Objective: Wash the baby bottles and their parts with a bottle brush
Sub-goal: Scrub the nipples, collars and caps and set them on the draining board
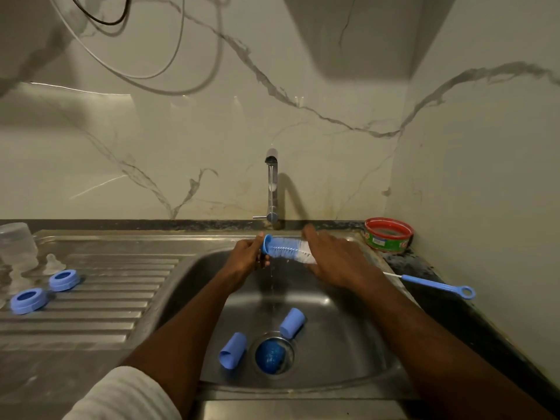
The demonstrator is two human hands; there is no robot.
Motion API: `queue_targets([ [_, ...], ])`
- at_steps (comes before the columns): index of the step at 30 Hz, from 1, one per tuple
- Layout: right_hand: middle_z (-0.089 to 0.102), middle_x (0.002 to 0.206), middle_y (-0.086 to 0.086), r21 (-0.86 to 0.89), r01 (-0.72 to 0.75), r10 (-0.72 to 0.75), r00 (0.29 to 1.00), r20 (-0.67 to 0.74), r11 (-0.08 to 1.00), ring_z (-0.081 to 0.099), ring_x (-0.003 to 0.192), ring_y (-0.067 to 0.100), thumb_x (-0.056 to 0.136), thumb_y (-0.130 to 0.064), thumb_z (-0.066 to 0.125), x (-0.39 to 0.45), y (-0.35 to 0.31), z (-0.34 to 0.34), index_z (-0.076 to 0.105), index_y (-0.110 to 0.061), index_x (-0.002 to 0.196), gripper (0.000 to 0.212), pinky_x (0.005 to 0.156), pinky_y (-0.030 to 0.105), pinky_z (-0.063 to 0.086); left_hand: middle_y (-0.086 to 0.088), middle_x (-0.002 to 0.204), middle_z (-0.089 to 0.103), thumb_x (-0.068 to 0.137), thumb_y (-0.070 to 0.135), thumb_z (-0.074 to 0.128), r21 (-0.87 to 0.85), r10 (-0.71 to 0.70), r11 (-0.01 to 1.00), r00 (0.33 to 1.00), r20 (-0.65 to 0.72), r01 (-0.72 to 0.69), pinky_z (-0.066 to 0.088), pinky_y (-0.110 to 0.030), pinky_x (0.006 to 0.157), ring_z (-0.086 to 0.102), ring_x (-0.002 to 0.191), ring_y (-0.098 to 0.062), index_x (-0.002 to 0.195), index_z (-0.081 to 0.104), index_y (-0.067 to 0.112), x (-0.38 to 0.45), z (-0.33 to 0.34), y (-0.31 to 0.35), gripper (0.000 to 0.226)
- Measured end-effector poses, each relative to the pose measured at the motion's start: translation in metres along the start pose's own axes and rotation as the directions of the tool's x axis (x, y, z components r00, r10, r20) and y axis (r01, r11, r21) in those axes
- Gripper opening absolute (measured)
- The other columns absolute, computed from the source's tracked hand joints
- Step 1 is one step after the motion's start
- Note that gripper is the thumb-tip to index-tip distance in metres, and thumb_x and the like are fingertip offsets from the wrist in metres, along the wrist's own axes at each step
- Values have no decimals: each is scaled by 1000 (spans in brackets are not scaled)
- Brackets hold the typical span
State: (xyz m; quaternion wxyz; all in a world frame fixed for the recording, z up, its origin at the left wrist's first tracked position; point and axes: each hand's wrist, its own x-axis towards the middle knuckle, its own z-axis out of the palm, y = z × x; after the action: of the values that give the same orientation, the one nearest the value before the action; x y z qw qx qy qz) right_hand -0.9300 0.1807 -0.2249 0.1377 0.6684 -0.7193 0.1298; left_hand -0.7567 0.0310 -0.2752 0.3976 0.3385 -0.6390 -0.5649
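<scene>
A: Start big. Where does everything sit?

B: The sink [348, 353] fills the lower middle, with the tap [271, 189] at twelve o'clock running a thin stream. The draining board [106, 301] spreads toward nine o'clock; a clear bottle [16, 245] stands at its far corner, two blue rings [45, 291] lie nearer.

A: And the hands?

B: Both are up under the tap. The left hand [247, 257] has its fingers curled round the handle end of the bottle brush [288, 249]. The right hand [335, 257] lies over the bristle tip with fingers fairly straight; whether it pinches the bristles I cannot tell.

A: Which way does the brush run?

B: Its long axis runs roughly nine to three, dipping slightly toward four, handle at the left hand, bristles toward the right.

A: What's left to wash?

B: Two blue caps [263, 339] lie in the basin at six o'clock from the hands, either side of the drain [272, 354]. I'd judge the right hand nearer the cap at five o'clock. A thin brush [436, 284] rests on the counter at three o'clock.
</scene>
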Motion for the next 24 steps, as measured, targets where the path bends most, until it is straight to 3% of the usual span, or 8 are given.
queue_targets([
  [3,52,127,8,-41,-3,2,1000,-19,999,61,100,27,96,-47,56,-1,0,-4,39,-28,134,45,72,36,43,-14,87,69,104,45,46,28,6,1000,1000,-14,-5,58,-37,81,66,78,-22,107,67,5,-1,-1,0,45],
  [6,63,115,3,-141,-12,0,997,-83,990,62,90,22,101,-45,45,-3,1,-6,58,-29,117,26,72,36,49,-14,96,71,104,43,47,22,48,999,998,-30,-47,60,-35,79,68,79,-20,106,67,10,-1,-1,3,39],
  [8,68,107,0,-146,12,-25,996,-87,989,62,86,20,101,-49,42,-2,0,-6,61,-31,115,29,69,33,46,-11,98,72,103,45,48,38,66,997,997,-34,-65,60,-38,81,69,83,-22,105,68,14,-1,-1,2,36],
  [10,68,107,-4,-46,12,-15,997,-70,999,63,89,19,96,-59,49,1,-2,-7,61,-33,121,38,73,33,48,-8,97,74,102,46,49,28,68,997,997,-28,-67,60,-36,81,71,86,-21,107,69,15,-1,-3,0,37],
  [13,72,105,-5,0,-22,21,981,-191,1000,66,92,19,94,-59,53,4,-3,-1,65,-36,119,36,69,32,42,-4,90,74,101,47,50,12,44,999,999,-27,-44,59,-28,77,70,80,-15,111,71,13,-1,-5,-3,41],
  [16,72,100,-5,-9,-167,159,952,-263,986,65,88,18,97,-56,50,6,-1,4,67,-36,116,32,66,31,35,-6,84,73,101,45,51,-38,9,999,1000,-6,-9,60,-26,74,70,75,-15,110,70,7,0,-2,-1,43],
  [19,72,98,-5,-17,-272,263,943,-205,962,66,86,17,92,-58,55,9,0,6,70,-33,116,37,65,30,41,-6,89,76,101,46,50,-7,62,998,998,2,-62,60,-28,78,73,81,-16,104,71,11,-1,1,3,41],
  [24,73,105,-4,18,-110,111,987,-113,994,65,92,17,92,-63,54,12,1,-3,69,-35,121,43,67,30,40,-6,99,75,104,42,48,-34,94,995,995,-15,-94,60,-30,82,73,93,-19,107,70,18,-3,-2,4,32],
])
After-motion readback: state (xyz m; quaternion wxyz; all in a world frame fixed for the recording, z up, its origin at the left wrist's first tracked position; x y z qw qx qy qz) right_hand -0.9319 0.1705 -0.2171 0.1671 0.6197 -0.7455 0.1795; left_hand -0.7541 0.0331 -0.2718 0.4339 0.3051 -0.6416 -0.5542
